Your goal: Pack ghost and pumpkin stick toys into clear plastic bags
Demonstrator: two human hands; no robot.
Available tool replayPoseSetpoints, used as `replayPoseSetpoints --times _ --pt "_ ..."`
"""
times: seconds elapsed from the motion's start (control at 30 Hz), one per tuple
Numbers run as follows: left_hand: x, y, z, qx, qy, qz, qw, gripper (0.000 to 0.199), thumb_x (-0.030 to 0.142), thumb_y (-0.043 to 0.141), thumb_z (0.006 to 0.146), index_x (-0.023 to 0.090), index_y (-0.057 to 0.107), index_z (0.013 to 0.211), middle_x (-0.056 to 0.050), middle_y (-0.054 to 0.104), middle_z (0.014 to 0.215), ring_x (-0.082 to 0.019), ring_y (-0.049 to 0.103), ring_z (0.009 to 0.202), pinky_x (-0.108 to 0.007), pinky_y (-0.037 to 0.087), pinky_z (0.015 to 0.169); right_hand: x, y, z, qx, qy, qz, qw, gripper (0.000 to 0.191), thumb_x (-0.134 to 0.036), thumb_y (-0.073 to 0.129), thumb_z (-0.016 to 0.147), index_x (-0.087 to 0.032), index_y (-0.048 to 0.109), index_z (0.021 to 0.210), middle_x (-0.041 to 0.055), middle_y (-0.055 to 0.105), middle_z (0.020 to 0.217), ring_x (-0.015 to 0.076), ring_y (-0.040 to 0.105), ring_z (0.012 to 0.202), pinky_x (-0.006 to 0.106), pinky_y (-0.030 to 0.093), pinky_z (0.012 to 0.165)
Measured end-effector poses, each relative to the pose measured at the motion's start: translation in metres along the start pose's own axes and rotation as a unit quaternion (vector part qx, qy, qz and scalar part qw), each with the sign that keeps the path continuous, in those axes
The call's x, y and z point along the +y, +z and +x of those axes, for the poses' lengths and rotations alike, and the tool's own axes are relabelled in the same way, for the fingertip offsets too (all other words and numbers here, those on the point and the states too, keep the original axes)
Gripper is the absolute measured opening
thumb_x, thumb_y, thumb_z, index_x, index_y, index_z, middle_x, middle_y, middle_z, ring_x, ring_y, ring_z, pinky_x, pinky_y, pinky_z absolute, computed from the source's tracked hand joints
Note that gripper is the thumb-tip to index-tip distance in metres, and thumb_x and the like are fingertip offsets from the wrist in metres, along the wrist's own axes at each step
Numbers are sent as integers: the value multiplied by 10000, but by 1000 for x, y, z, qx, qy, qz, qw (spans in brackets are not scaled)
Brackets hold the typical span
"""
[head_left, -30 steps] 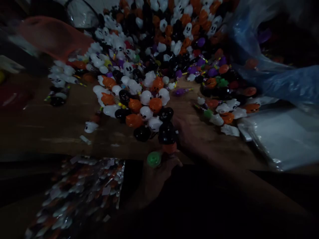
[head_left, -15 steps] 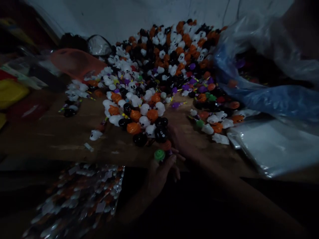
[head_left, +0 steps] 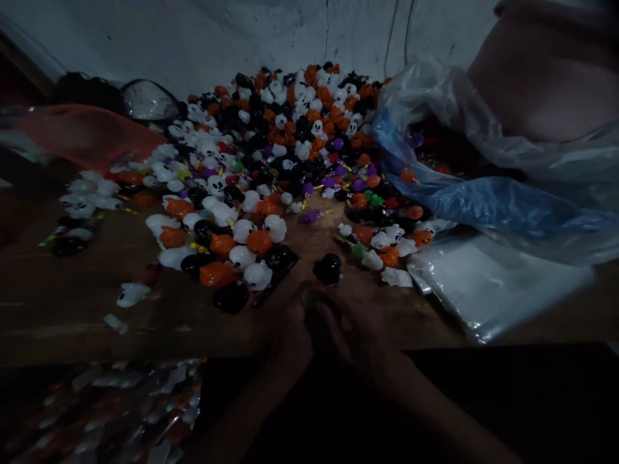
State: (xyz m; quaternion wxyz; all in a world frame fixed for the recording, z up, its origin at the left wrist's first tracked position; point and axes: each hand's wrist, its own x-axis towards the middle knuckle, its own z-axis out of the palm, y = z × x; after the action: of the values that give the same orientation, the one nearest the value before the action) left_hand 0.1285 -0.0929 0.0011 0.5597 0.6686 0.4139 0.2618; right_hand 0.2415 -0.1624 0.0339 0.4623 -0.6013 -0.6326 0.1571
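At the table's front edge my left hand [head_left: 294,322] is closed around a small green piece [head_left: 312,296], of which only the top shows. My right hand [head_left: 355,322] presses in beside it, fingers curled; shadow hides what they hold. Just beyond the hands lies a black round piece [head_left: 329,268]. To the left sits a cluster of white, orange and black figures, with an orange pumpkin [head_left: 217,274] and a white ghost [head_left: 258,275] at its near side.
A large heap of small figures [head_left: 290,122] lies against the wall. Blue and clear plastic [head_left: 512,203] is at the right, above flat clear bags [head_left: 503,277]. An orange bag [head_left: 87,135] lies at left. Packed bags [head_left: 120,412] sit below the table edge. A person's bare skin shows upper right.
The camera view has shifted right, so the table items appear farther left. My hands have drawn together around the green piece, and a black piece now lies apart from the cluster.
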Motion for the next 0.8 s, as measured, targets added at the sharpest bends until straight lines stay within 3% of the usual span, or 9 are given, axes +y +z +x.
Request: replayPoseSetpoints --times 0.13,0.23,0.37,0.5,0.63,0.7,0.8 --pt "-3 -5 9 0 79 90 993 220 182 461 848 174 638 980 -93 663 1050 -243 571 1074 -392 420 994 9 0 7 26 0 -9 1000 301 -118 512 881 -195 556 1168 67 696 972 171 667 797 276 533 673" --pt "-6 -6 14 5 124 196 973 329 156 404 870 142 589 1143 -124 626 1188 -248 545 1144 -412 393 1033 14 -4 7 26 8 -16 999 321 -119 542 872 -215 564 1177 64 691 1039 187 669 894 290 546 739" --pt "-5 1 17 -23 123 316 941 391 106 353 872 115 520 1225 -135 630 1197 -221 592 1100 -353 472 954 18 -7 -1 23 14 -87 996 354 -105 500 869 -197 530 1210 96 661 1124 209 650 961 313 545 760" --pt "14 11 16 -11 68 376 924 408 84 342 879 159 486 1253 -128 635 1156 -253 628 1018 -391 500 876 20 -5 -6 8 21 -175 984 320 -111 457 857 -126 520 1171 128 674 990 219 647 808 312 520 622" --pt "30 14 15 8 25 520 854 410 110 354 892 240 474 1262 -108 573 1231 -280 667 849 -405 527 685 18 -9 -3 47 66 -144 986 129 -139 547 812 -175 584 930 44 649 799 163 604 685 266 479 605" --pt "30 13 15 3 37 540 841 380 134 363 896 244 476 1242 -94 576 1212 -266 669 747 -390 519 602 18 -14 -2 66 86 -119 987 90 -139 568 794 -182 576 873 25 631 770 142 588 670 248 469 610" --pt "26 14 17 1 51 567 822 367 120 344 895 226 486 1216 -94 584 1186 -239 663 692 -356 503 555 18 -21 -2 41 59 -130 989 70 -133 566 790 -178 562 844 28 603 761 137 558 672 243 448 607"
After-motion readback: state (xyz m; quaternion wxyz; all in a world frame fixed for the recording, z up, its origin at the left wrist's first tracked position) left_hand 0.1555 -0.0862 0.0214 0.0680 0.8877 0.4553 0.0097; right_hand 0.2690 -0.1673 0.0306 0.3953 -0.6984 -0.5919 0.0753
